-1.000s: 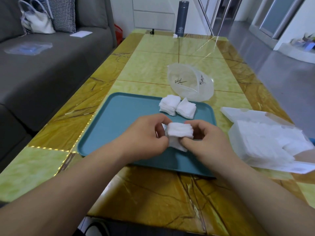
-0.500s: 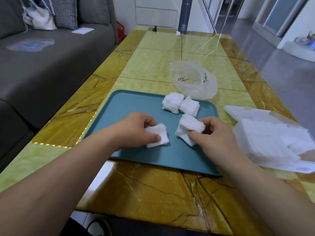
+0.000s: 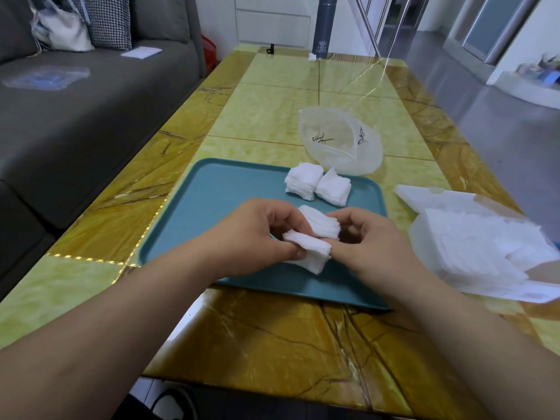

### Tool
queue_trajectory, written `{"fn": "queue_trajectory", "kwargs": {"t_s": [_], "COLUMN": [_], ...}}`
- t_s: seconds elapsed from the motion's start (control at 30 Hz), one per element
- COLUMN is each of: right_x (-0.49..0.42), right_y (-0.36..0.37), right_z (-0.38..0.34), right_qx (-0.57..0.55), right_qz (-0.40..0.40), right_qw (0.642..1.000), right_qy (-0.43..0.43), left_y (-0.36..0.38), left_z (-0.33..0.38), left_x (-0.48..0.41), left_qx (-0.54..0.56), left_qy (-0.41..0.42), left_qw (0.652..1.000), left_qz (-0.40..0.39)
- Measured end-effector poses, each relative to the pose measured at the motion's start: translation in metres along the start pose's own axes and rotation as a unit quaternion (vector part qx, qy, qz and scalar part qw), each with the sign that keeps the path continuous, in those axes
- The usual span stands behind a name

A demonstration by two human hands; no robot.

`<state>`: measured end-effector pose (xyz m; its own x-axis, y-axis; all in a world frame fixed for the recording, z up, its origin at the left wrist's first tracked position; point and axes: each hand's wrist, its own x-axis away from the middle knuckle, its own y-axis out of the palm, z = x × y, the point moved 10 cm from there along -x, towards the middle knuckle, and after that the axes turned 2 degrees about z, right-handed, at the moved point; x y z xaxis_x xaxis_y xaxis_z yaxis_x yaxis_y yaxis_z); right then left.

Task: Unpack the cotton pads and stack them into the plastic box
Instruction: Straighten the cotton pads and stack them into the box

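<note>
Over the teal tray (image 3: 230, 189), my left hand (image 3: 257, 234) pinches a small stack of white cotton pads (image 3: 312, 253). My right hand (image 3: 369, 241) grips a second stack of pads (image 3: 322, 224), and the two stacks touch and overlap between my hands. Two more stacks of pads (image 3: 318, 183) lie side by side at the tray's far edge. A clear plastic box (image 3: 339, 140) lies just beyond the tray. The opened white pack of cotton pads (image 3: 475, 247) rests on the table at my right.
The tray sits on a yellow-green marble table (image 3: 272, 98). A dark bottle (image 3: 322, 25) stands at the table's far end. A grey sofa (image 3: 75, 95) with a white bag runs along the left. Bare grey floor lies to the right.
My hands had drawn apart, each with its own stack of pads. They have now come together again, and the left stack overlaps the right one.
</note>
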<state>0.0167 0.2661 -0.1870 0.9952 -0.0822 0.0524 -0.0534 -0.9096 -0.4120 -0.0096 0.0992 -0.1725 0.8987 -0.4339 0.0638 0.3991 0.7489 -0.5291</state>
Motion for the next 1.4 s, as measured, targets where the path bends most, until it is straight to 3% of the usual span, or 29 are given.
{"fn": "queue_trajectory", "kwargs": {"t_s": [0.4,0.53,0.63,0.77,1.0,1.4], "right_x": [-0.001,0.001,0.001,0.002,0.004,0.008], "right_y": [0.014,0.012,0.010,0.011,0.018,0.025], "right_z": [0.003,0.000,-0.005,-0.006,0.009,0.006], "right_qx": [0.022,0.084,0.102,0.107,0.021,0.015], "right_qz": [-0.105,-0.055,-0.037,-0.047,0.019,-0.008], "right_qw": [0.994,0.995,0.993,0.992,0.999,1.000], "right_qy": [-0.008,-0.025,-0.047,-0.045,0.018,0.004], "left_y": [-0.009,-0.009,-0.008,0.011,0.014,0.017], "left_z": [-0.011,-0.007,-0.010,-0.017,-0.017,-0.013], "left_x": [-0.005,-0.006,-0.007,-0.008,-0.008,-0.005], "left_qx": [-0.038,-0.115,-0.169,-0.117,-0.110,-0.076], "left_qy": [-0.005,0.016,-0.013,-0.032,-0.063,-0.062], "left_qw": [0.995,0.988,0.982,0.992,0.991,0.995], "left_qz": [0.087,0.106,0.087,0.018,0.031,0.036]}}
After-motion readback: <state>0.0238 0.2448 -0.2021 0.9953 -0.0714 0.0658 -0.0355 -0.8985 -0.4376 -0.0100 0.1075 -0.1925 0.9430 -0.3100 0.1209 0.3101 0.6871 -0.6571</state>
